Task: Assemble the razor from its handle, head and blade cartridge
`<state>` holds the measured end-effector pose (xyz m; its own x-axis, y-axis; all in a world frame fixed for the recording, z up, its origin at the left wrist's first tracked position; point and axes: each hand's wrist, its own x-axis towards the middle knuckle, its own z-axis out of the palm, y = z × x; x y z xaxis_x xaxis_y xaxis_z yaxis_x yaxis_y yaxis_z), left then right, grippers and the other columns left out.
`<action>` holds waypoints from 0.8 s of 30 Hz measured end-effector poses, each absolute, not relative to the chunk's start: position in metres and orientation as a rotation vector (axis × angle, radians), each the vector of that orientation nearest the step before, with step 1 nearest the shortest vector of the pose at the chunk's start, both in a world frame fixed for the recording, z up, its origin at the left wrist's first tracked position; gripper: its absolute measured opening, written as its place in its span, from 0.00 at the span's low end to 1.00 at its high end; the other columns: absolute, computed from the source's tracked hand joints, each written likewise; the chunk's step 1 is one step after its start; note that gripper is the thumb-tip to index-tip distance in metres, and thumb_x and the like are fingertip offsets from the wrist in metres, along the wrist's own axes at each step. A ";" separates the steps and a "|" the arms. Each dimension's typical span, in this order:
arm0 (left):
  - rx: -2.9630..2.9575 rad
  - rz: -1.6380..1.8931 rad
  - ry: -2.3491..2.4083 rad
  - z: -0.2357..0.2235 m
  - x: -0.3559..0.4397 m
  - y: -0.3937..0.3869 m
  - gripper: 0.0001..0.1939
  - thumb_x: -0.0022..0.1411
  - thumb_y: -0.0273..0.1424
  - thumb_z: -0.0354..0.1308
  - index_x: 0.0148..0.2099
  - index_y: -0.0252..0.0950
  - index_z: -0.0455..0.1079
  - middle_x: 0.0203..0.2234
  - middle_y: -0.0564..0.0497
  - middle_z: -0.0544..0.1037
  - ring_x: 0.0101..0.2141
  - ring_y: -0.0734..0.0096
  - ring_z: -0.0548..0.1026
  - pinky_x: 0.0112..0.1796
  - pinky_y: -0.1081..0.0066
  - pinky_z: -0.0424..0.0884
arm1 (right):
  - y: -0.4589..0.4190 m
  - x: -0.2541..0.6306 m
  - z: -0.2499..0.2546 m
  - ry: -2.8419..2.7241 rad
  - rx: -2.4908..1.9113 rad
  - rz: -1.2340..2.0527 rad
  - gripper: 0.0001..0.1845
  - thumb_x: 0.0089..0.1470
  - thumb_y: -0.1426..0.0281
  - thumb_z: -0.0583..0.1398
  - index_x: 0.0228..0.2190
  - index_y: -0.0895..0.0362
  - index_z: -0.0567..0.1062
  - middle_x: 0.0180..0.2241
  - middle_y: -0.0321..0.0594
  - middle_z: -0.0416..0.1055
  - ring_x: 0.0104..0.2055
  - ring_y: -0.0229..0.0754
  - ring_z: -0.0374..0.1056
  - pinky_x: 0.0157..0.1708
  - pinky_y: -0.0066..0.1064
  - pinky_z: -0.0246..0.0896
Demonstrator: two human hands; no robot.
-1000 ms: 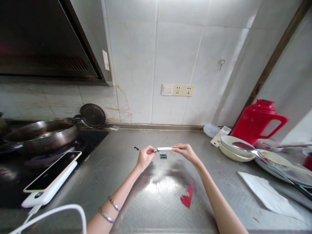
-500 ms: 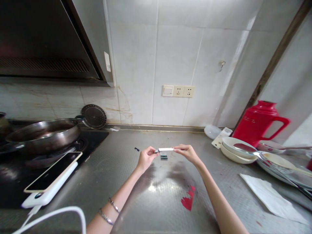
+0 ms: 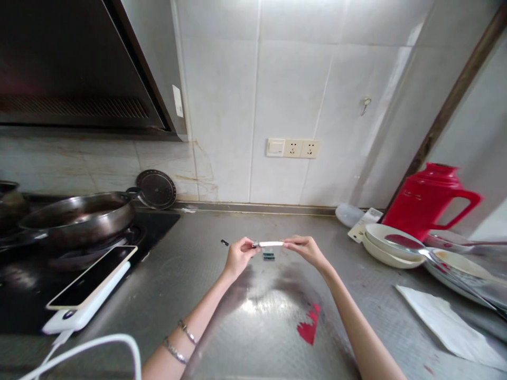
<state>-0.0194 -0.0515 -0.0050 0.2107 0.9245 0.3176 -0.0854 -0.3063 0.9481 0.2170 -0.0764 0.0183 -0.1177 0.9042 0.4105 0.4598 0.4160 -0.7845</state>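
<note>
Above the steel counter (image 3: 273, 295), a slim white stick-shaped thing (image 3: 271, 244) is held level between both hands. Its left end looks dark and metallic, too small to identify. My left hand (image 3: 238, 258) is closed around that end, fingers pinched. At the opposite end, my right hand (image 3: 303, 246) pinches the white tip between thumb and fingers. Just below the stick, two small dark-green cylinders that look like batteries (image 3: 268, 256) lie side by side on the counter. Left of my left hand lies a small black piece (image 3: 224, 242).
A torn red patch (image 3: 309, 326) marks the counter. On the left are a pan (image 3: 79, 216) on the stove and a phone (image 3: 93, 277) on a white power bank with a cable. Stacked bowls (image 3: 390, 256), a red thermos (image 3: 430, 200) and white paper (image 3: 447, 322) stand or lie right.
The view has shifted slightly, so everything sits a little farther right. Both hands keep the same hold on the white stick, which stays nearly level.
</note>
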 end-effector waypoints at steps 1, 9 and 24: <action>1.494 1.281 0.836 -0.005 -0.019 -0.051 0.10 0.45 0.32 0.64 0.27 0.34 0.66 0.24 0.52 0.77 0.28 0.70 0.76 0.29 0.74 0.69 | -0.076 0.217 0.018 -1.732 -1.196 0.591 0.17 0.46 0.56 0.62 0.31 0.56 0.80 0.33 0.44 0.77 0.34 0.45 0.70 0.34 0.32 0.63; 1.520 1.287 0.834 -0.008 -0.020 -0.049 0.09 0.45 0.32 0.64 0.27 0.35 0.66 0.24 0.53 0.77 0.28 0.71 0.75 0.28 0.75 0.69 | -0.075 0.214 0.017 -1.750 -1.185 0.595 0.17 0.46 0.56 0.61 0.30 0.56 0.80 0.32 0.43 0.77 0.34 0.45 0.70 0.33 0.32 0.63; 1.587 1.273 0.866 -0.006 -0.020 -0.052 0.09 0.44 0.30 0.64 0.26 0.35 0.66 0.23 0.54 0.76 0.28 0.71 0.75 0.32 0.74 0.68 | -0.077 0.211 0.020 -1.736 -1.215 0.482 0.17 0.46 0.55 0.61 0.31 0.54 0.80 0.32 0.43 0.77 0.34 0.45 0.70 0.34 0.33 0.63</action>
<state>-0.0198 -0.0518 -0.0063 0.2254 0.9107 0.3460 -0.0124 -0.3524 0.9358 0.2106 -0.0774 0.0204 -0.0766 0.8826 0.4639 0.5167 0.4330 -0.7386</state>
